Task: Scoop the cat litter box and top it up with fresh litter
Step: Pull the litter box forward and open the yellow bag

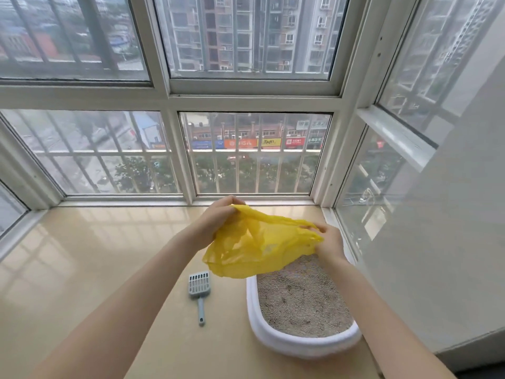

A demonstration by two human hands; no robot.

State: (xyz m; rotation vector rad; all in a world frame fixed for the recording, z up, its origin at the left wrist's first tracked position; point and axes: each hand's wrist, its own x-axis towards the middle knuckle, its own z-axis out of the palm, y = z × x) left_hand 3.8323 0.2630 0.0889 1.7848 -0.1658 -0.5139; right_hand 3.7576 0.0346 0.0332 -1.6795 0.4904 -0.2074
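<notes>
Scoop point(200, 288) left of litter box point(306, 342)

**Enclosed balcony of a high-rise flat**

Glazed on three sides by white-framed sliding windows point(169, 99) with outer security bars. Beyond the glass: apartment towers point(246, 31), a row of shopfront signs point(257, 143) and treetops far below. Glossy beige tiled ledge point(82, 255) underfoot. Domestic pet corner: white litter box point(300, 343) filled with grey granules, slotted scoop point(200, 291) just beside it.

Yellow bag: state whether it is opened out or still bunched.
Partly opened: the yellow bag is stretched between left hand and right hand, still crumpled.
</notes>
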